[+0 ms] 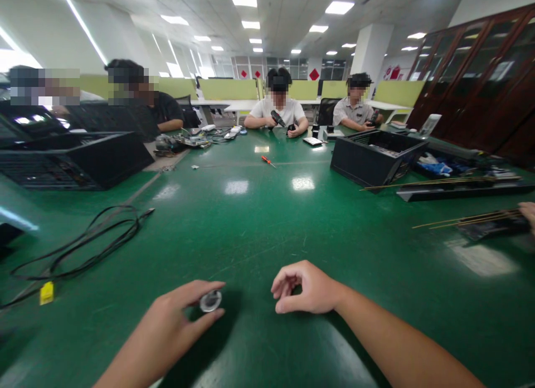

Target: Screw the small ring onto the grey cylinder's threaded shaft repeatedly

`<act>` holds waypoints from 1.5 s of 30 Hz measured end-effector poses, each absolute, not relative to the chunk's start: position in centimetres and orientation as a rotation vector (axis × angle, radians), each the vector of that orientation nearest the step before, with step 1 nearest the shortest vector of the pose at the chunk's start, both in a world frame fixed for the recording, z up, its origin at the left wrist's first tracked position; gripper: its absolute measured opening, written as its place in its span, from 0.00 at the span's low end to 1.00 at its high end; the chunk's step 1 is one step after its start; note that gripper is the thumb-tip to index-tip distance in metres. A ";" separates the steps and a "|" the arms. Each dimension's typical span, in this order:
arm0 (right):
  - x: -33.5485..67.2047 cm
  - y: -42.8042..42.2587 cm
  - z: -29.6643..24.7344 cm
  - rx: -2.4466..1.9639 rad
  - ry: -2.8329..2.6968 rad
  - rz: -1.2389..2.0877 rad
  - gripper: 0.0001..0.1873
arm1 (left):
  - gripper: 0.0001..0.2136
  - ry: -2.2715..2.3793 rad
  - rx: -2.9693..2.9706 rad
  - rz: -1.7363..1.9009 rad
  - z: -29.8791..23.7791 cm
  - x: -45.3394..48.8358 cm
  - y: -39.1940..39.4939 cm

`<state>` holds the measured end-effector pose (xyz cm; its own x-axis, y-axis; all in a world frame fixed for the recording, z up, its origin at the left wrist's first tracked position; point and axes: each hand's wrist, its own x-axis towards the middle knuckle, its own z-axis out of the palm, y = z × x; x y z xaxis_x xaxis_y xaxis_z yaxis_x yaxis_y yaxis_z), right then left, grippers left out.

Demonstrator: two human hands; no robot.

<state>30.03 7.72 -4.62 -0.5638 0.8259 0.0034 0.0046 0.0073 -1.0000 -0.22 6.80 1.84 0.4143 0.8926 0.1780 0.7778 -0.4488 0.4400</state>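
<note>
Between the thumb and fingers of my left hand (178, 315) is a small round piece (210, 301) with a clear, shiny rim and a greyish middle. Its exact kind does not show. My left hand holds it just above the green tabletop (251, 237). To the right, my right hand (307, 290) hovers over the same table with its fingers curled. A gap shows between its thumb and fingertips, and nothing is visible in it. The two hands are apart.
Looped black cable (125, 232) with a yellow tag (47, 293) lies left. Black computer cases stand left (83, 159) and right (371, 156). An orange screwdriver (266, 160) lies mid-table. Across, a person (278, 109) holds a drill (277, 119). Thin brass-coloured rods (463, 218) lie right.
</note>
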 end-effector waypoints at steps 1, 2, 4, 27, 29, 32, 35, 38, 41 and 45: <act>30.2 7.8 -4.5 -0.854 -1.675 1.569 0.19 | 0.13 1.336 2.380 0.431 1.8 1.9 7.1; 30.4 7.8 -4.4 -0.828 -1.700 1.533 0.18 | 0.13 1.245 2.376 0.342 1.9 4.0 7.3; 30.6 7.8 -4.2 -0.769 -1.725 1.502 0.18 | 0.12 1.133 2.376 0.240 1.9 7.3 7.8; 29.5 7.6 -5.2 -1.089 -1.789 1.235 0.19 | 0.14 0.873 2.341 0.790 -3.2 6.4 10.1; 29.4 7.5 -5.1 -1.099 -1.803 1.189 0.16 | 0.14 0.852 2.346 0.794 -3.3 6.5 10.0; 29.5 7.4 -4.8 -1.089 -1.767 1.137 0.16 | 0.14 0.833 2.342 0.822 -3.1 6.6 9.9; 29.5 7.3 -4.6 -1.055 -1.714 1.132 0.19 | 0.13 0.841 2.329 0.844 -2.9 6.6 9.9; 29.6 7.2 -4.5 -1.039 -1.740 1.093 0.18 | 0.13 0.862 2.323 0.846 -2.9 6.6 10.0; 29.5 7.0 -4.5 -1.032 -1.777 1.035 0.17 | 0.14 0.856 2.320 0.851 -3.1 6.6 10.0; 29.6 7.1 -4.4 -1.033 -1.812 0.986 0.16 | 0.15 0.827 2.306 0.836 -3.1 6.8 9.8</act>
